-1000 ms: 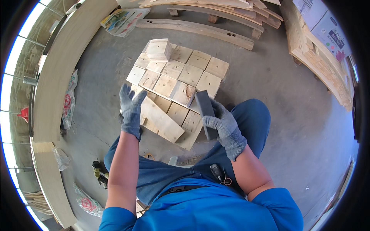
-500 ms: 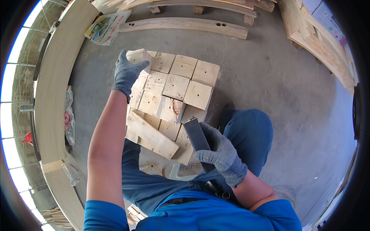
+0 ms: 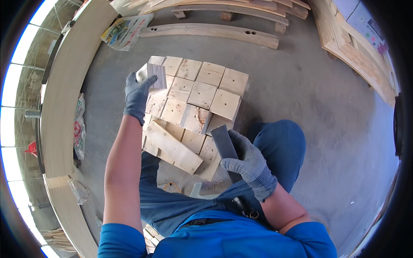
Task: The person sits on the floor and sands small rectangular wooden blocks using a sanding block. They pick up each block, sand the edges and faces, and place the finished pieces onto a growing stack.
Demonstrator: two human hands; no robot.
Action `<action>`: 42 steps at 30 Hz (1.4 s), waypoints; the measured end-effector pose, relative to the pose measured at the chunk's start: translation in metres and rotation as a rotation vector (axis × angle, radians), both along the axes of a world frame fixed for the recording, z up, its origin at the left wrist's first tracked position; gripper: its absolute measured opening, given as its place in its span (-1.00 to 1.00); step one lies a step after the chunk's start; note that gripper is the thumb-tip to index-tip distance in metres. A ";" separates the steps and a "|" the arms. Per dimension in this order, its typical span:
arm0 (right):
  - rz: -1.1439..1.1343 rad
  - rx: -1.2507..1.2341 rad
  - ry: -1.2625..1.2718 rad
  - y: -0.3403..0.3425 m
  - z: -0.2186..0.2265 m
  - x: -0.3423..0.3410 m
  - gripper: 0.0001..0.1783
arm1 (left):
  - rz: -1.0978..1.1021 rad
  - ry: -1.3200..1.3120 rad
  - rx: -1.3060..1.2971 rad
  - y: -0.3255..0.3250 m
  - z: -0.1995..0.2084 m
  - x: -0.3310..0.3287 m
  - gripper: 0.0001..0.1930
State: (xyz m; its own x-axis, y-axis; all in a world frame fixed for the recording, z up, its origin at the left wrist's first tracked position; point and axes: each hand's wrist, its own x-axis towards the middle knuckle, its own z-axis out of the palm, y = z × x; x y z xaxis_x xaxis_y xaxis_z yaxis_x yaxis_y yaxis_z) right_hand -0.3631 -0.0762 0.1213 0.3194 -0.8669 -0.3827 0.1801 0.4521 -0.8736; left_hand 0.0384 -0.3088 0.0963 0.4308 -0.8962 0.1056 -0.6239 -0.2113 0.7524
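My left hand [image 3: 137,95], in a grey knit glove, grips a wooden block [image 3: 156,75] at the far left corner of the stack. The block is tilted, with a striped side facing right. Several pale wooden blocks [image 3: 201,94], many with a small hole on top, stand packed in rows before me. A flat wooden board [image 3: 172,148] lies aslant over the near, lower blocks. My gloved right hand [image 3: 250,162] is closed around a dark grey rectangular bar [image 3: 223,142], held slanting beside the stack's near right side. Its lower end is partly behind the fingers.
Long planks [image 3: 211,33] lie on the floor at the far side, beside a printed plastic bag [image 3: 125,32]. On the left runs a long pale board [image 3: 64,94], with crumpled plastic [image 3: 79,129] next to it. Wooden pieces [image 3: 357,47] are stacked at the far right.
The block in my left hand has turned, so its striped side now shows. My right hand still holds the dark bar, a little farther right. The whole view has shifted slightly.
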 end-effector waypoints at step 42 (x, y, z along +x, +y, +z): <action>0.224 -0.373 0.569 0.021 -0.034 0.061 -0.04 | 0.277 1.212 0.036 0.337 -0.077 -0.070 -0.44</action>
